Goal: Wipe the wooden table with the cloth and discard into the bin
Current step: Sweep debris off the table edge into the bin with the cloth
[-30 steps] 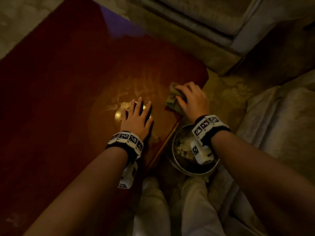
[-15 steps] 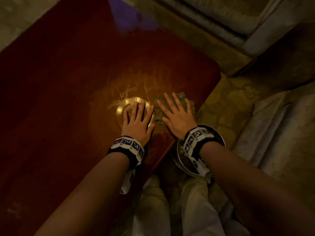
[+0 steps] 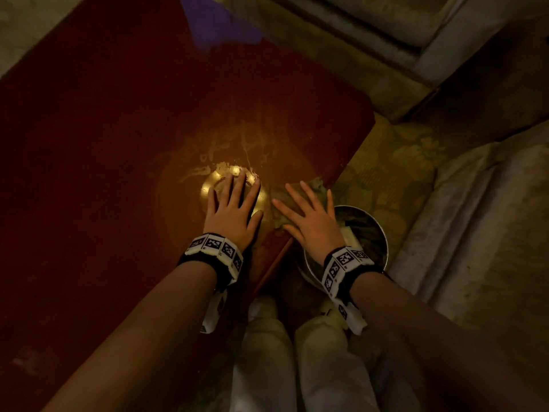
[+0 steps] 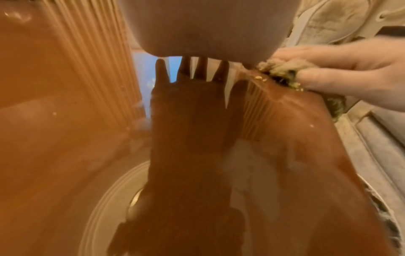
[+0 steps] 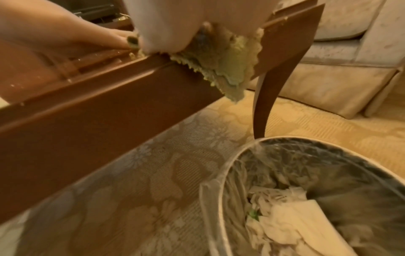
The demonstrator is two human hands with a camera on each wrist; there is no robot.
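Observation:
A glossy reddish wooden table (image 3: 118,173) fills the left of the head view, with pale wet smears near its right edge. My left hand (image 3: 231,209) lies flat on it, fingers spread straight. Beside it my right hand (image 3: 306,215) presses a green cloth (image 3: 316,185) flat at the table's edge with straight fingers. In the right wrist view the cloth (image 5: 228,67) hangs over the table's side rail (image 5: 109,107). A round metal bin (image 3: 377,233) with a plastic liner stands on the floor just below the right hand; its rim (image 5: 285,138) surrounds crumpled white paper.
A patterned yellow carpet (image 3: 386,168) covers the floor around the bin. Pale sofa cushions (image 3: 475,233) lie to the right and another sofa (image 3: 386,25) at the back. My knees in light trousers (image 3: 297,367) are at the table's near corner. A curved table leg (image 5: 263,104) stands behind the bin.
My right hand, which gripped the bunched cloth at the table's edge, has flattened onto it and drawn it toward the corner above the bin. The left hand has stayed flat in place.

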